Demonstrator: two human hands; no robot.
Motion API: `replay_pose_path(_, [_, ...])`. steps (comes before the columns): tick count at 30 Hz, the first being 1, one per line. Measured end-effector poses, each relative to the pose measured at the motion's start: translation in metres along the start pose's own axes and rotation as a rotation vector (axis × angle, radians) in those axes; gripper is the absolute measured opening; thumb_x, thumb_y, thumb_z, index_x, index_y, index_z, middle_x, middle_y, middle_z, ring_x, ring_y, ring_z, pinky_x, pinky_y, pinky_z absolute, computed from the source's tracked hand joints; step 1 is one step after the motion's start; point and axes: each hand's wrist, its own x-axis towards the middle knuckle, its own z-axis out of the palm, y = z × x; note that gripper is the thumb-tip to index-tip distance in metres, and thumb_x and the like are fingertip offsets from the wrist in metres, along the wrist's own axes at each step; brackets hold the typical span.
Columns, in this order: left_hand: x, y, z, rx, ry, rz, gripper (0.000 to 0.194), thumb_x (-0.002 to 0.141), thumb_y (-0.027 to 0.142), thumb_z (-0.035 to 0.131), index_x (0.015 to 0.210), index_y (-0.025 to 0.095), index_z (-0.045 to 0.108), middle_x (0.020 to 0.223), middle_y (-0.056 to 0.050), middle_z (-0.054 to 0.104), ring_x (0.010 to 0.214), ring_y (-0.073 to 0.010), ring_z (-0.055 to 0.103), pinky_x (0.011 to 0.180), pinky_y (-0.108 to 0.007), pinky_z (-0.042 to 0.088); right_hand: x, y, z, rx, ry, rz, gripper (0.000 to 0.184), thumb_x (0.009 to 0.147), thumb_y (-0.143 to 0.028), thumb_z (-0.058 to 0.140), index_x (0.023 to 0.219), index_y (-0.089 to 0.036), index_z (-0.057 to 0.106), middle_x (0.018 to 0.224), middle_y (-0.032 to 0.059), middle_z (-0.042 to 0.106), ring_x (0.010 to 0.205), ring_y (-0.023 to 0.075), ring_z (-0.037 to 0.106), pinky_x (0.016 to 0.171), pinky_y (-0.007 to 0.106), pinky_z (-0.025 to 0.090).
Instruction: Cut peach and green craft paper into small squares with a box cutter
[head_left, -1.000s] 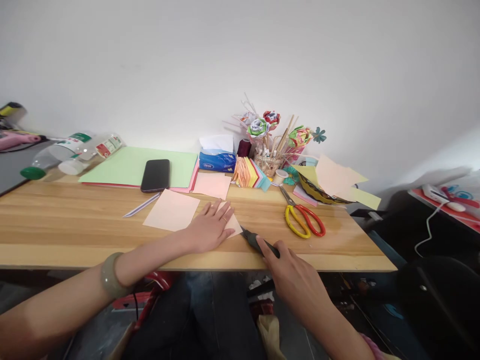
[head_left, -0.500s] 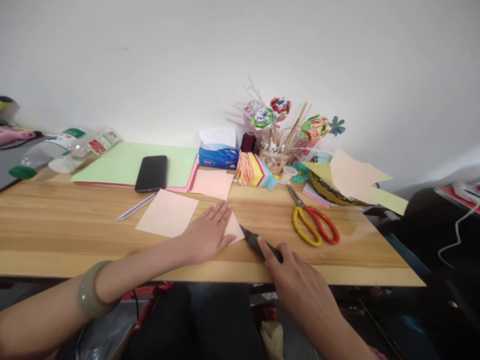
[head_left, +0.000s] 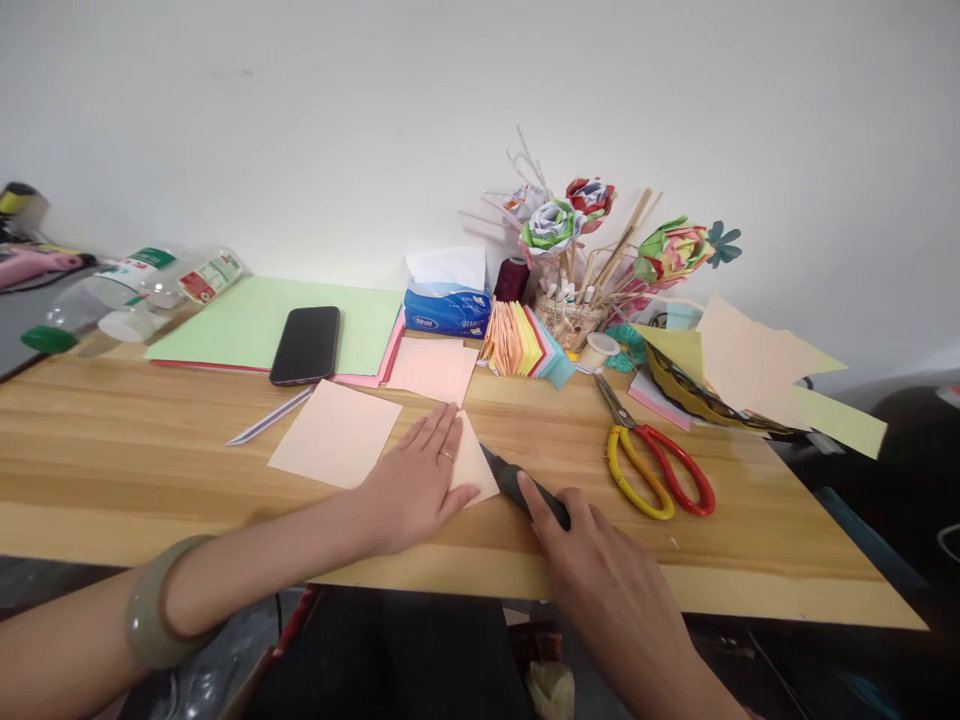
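Note:
My left hand (head_left: 420, 475) lies flat, fingers stretched out, on a folded pale pink sheet of paper (head_left: 474, 462); much of that sheet is hidden under the palm. In my right hand (head_left: 600, 545) is a knife (head_left: 525, 492) with a dark handle, my index finger laid along its top. The knife's dark blade points away to the left and meets the right edge of the folded sheet. Just left of my left hand is a square of pale pink paper (head_left: 335, 433). Behind my fingertips lies another pink paper piece (head_left: 431, 367).
Scissors (head_left: 652, 465) with yellow and red handles lie right of the knife. Farther back are a phone (head_left: 306, 345) on green paper (head_left: 225, 320), a tissue pack (head_left: 448, 310), folded coloured papers (head_left: 517, 340) and paper flowers (head_left: 553, 225). Plastic bottles (head_left: 142, 300) lie far left.
The knife tip has slid a little farther from me along the folded sheet's edge. My left hand stays pressed on the paper. The camera view has shifted slightly.

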Motion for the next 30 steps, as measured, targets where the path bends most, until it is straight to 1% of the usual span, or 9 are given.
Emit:
replay_pose_path(3, [0.000,0.001,-0.001,-0.022,-0.010,-0.001,0.077,0.093,0.054,0.020,0.140,-0.006,0.018,0.148,-0.024,0.010,0.138,-0.0298,0.004,0.112,-0.042,0.015,0.005,0.001,0.002,-0.001,-0.021,0.003,0.067,0.068,0.003,0.049,0.131,-0.018,0.047,0.092,0.0081,0.061,0.062,0.0159,0.061,0.050,0.025,0.049])
replay_pose_path(8, [0.000,0.000,0.002,-0.048,0.038,0.009,0.077,0.092,0.056,0.020,0.140,-0.005,0.020,0.148,-0.024,0.013,0.139,-0.0297,0.005,0.112,-0.043,0.015,0.013,0.002,0.004,0.001,-0.031,-0.011,0.063,0.070,0.001,0.049,0.131,-0.018,0.048,0.094,0.0091,0.062,0.064,0.0166,0.061,0.052,0.027,0.051])
replay_pose_path(10, [0.000,-0.001,0.004,-0.045,0.039,0.008,0.078,0.092,0.057,0.018,0.140,-0.005,0.020,0.148,-0.024,0.013,0.139,-0.0294,0.005,0.112,-0.042,0.015,0.016,0.002,0.004,-0.011,-0.046,-0.010,0.064,0.071,0.002,0.049,0.131,-0.018,0.047,0.093,0.0089,0.062,0.062,0.0158,0.061,0.052,0.027,0.050])
replay_pose_path(17, [0.001,-0.002,0.003,-0.048,0.007,0.008,0.079,0.092,0.058,0.017,0.140,-0.005,0.021,0.148,-0.024,0.013,0.139,-0.0288,0.005,0.113,-0.041,0.015,0.031,0.005,0.004,-0.020,-0.173,0.030,0.062,0.077,0.000,0.046,0.135,-0.022,0.042,0.096,0.0095,0.061,0.063,0.0147,0.061,0.052,0.024,0.049])
replay_pose_path(22, [0.001,-0.002,0.003,-0.073,-0.007,0.010,0.081,0.092,0.060,0.014,0.140,-0.005,0.019,0.148,-0.025,0.008,0.138,-0.0291,0.001,0.112,-0.044,0.015,0.029,0.014,0.016,0.034,-0.138,0.018,0.061,0.079,-0.002,0.046,0.136,-0.022,0.039,0.097,0.0082,0.059,0.064,0.0152,0.061,0.051,0.025,0.047])
replay_pose_path(24, [0.000,-0.004,0.002,-0.101,-0.019,0.025,0.089,0.088,0.067,0.015,0.141,-0.005,0.018,0.148,-0.026,0.007,0.139,-0.0300,0.000,0.112,-0.045,0.015,0.024,0.019,0.022,0.074,-0.110,0.025,0.058,0.082,-0.007,0.046,0.137,-0.022,0.037,0.096,0.0074,0.059,0.066,0.0155,0.062,0.048,0.023,0.045])
replay_pose_path(26, [-0.001,-0.008,0.000,-0.129,-0.050,0.056,0.096,0.083,0.073,0.020,0.142,-0.003,0.016,0.148,-0.026,0.006,0.139,-0.0309,-0.001,0.111,-0.046,0.016,0.017,0.023,0.026,0.120,-0.077,0.027,0.053,0.087,-0.013,0.045,0.138,-0.021,0.035,0.096,0.0072,0.058,0.069,0.0160,0.062,0.048,0.023,0.045])
replay_pose_path(28, [-0.002,-0.012,-0.002,-0.142,-0.058,0.104,0.096,0.082,0.074,0.025,0.144,0.002,0.014,0.150,-0.023,0.002,0.139,-0.0313,-0.003,0.111,-0.049,0.014,0.010,0.027,0.027,0.174,-0.053,0.030,0.048,0.090,-0.019,0.042,0.137,-0.021,0.035,0.096,0.0072,0.058,0.070,0.0163,0.063,0.050,0.025,0.047])
replay_pose_path(30, [-0.003,-0.016,-0.006,-0.152,0.001,0.158,0.089,0.083,0.071,0.031,0.145,0.011,0.014,0.152,-0.019,0.001,0.139,-0.0318,-0.004,0.110,-0.054,0.011,0.004,0.031,0.024,0.231,-0.032,0.029,0.045,0.092,-0.022,0.039,0.136,-0.020,0.036,0.096,0.0074,0.058,0.071,0.0169,0.063,0.052,0.026,0.049])
